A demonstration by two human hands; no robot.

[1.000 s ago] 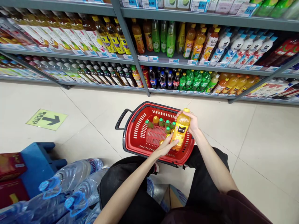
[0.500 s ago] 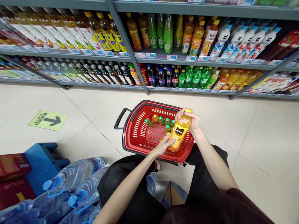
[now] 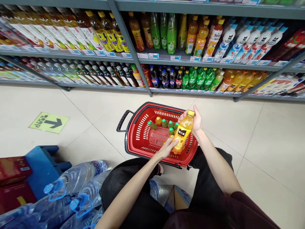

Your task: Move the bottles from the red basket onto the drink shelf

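An orange juice bottle (image 3: 183,133) with a yellow cap and a black label is held tilted over the red shopping basket (image 3: 139,135) on the floor. My left hand (image 3: 168,148) grips its lower end from below. My right hand (image 3: 196,121) wraps round its neck from behind, fingers near the cap. Inside the basket lie several small bottles (image 3: 166,124) with green and orange caps, lined along the far side.
Shelves of drinks (image 3: 166,41) run across the far side of the aisle. Wrapped water bottles (image 3: 71,187) lie at lower left beside a blue pallet (image 3: 40,168) with red boxes. A yellow arrow sticker (image 3: 49,122) marks the floor. My knees frame a cardboard box (image 3: 175,198).
The bottle has tilted, its cap leaning right, and sunk a little toward the basket. My right hand's fingers have loosened from over the cap to the neck's far side.
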